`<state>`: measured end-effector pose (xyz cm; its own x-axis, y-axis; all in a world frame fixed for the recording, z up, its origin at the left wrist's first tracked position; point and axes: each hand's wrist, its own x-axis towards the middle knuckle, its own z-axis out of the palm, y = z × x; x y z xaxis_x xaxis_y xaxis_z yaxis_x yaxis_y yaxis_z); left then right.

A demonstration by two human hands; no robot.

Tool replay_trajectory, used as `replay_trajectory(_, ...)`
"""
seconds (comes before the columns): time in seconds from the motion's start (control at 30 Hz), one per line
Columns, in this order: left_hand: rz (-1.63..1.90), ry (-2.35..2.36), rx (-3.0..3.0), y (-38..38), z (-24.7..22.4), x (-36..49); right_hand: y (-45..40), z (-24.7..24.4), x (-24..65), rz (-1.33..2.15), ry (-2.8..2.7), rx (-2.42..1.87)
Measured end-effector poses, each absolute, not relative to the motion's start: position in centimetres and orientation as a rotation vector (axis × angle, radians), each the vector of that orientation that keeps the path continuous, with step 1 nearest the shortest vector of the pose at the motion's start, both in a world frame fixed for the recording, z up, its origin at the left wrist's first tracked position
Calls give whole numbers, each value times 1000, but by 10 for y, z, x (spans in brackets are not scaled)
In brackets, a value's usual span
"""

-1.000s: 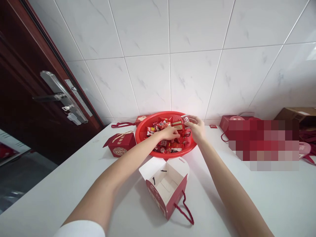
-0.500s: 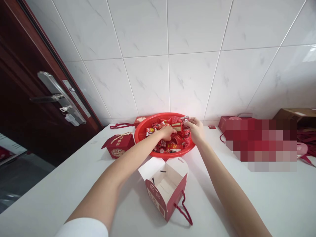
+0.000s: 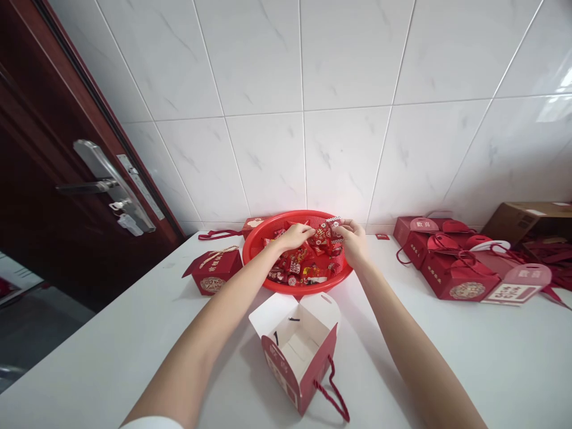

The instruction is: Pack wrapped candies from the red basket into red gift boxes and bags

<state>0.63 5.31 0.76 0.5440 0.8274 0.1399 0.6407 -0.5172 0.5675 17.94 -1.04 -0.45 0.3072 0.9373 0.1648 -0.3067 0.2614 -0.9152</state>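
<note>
Red-wrapped sweets (image 3: 297, 265) lie in a red plastic basket (image 3: 298, 290) near the wall. Over the basket's middle is my left hand (image 3: 295, 236), its fingers closed round something I cannot make out. My right hand (image 3: 353, 241), at the basket's right side, pinches a dark red packet (image 3: 333, 227) with a patterned edge. In front of the basket stands an open red gift box (image 3: 298, 351) with a white inside, flaps up and a rope handle on its right.
A closed red box (image 3: 214, 271) sits left of the basket. Several red boxes (image 3: 460, 274) stand at the right, with a brown carton (image 3: 522, 220) behind them. A small red packet (image 3: 382, 237) lies near the tiled wall. A dark door (image 3: 67, 149) is at the left.
My left hand has lifted slightly from among the sweets. The view has tilted a little, and the boxes at the right now show clearly. My right hand still holds its packet.
</note>
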Motion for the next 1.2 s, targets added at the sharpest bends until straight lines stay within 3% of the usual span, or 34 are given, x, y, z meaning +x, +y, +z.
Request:
replay_trajectory(0.43, 755, 847, 2073, 43, 13, 5, -17, 2, 179, 1104, -875, -923)
replay_trajectory(1.2, 1020, 851, 1890, 37, 19, 8, -19, 3, 180, 1251, -860, -760)
